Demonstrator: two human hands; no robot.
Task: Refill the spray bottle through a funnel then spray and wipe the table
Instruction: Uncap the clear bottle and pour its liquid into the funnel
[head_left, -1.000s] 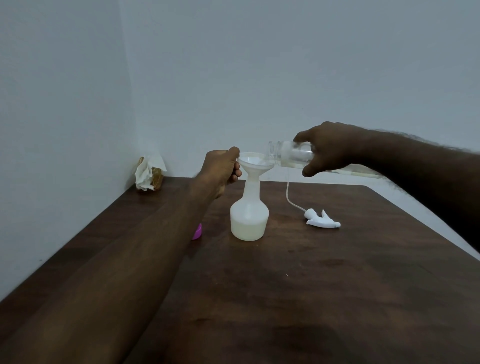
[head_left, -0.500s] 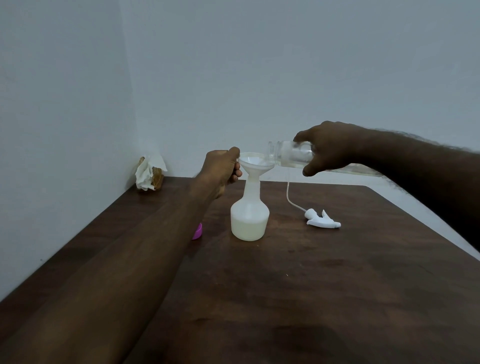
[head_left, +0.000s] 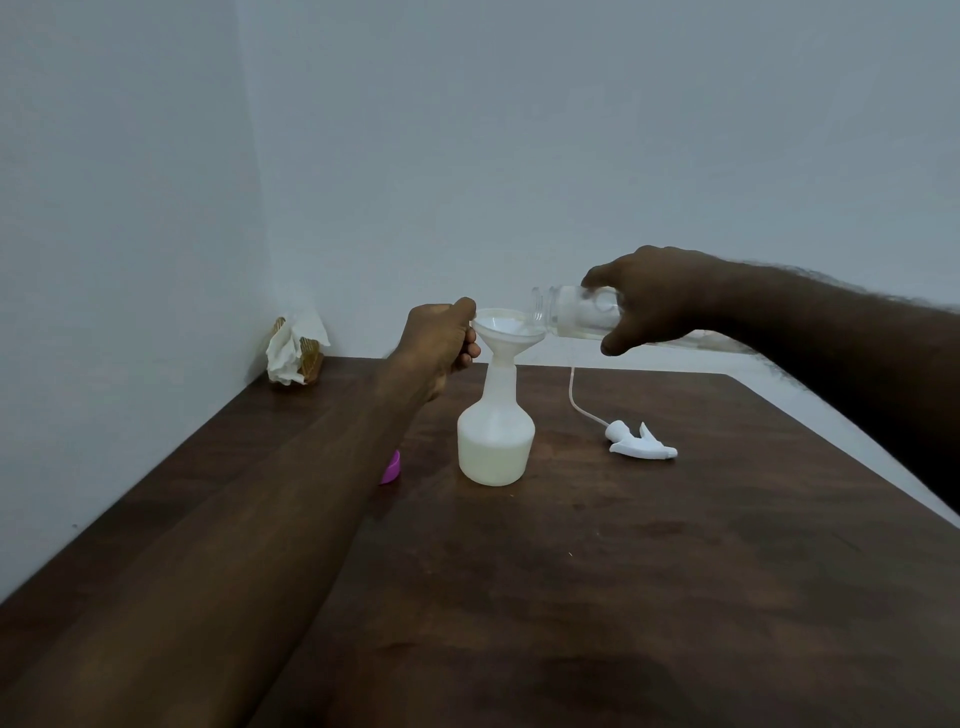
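Note:
A white translucent spray bottle (head_left: 495, 444) stands upright on the dark wooden table (head_left: 597, 571), about a third full of pale liquid. A white funnel (head_left: 506, 332) sits in its neck. My left hand (head_left: 441, 338) grips the funnel's left rim. My right hand (head_left: 654, 299) holds a clear plastic bottle (head_left: 576, 312) tipped nearly level, its mouth over the funnel's right edge. The white spray head (head_left: 641, 444) with its thin tube lies on the table to the right of the spray bottle.
A crumpled white tissue in a brown holder (head_left: 293, 351) sits in the far left corner against the wall. A purple cap (head_left: 392, 467) lies on the table, partly hidden by my left forearm. The table's right edge runs diagonally past the spray head.

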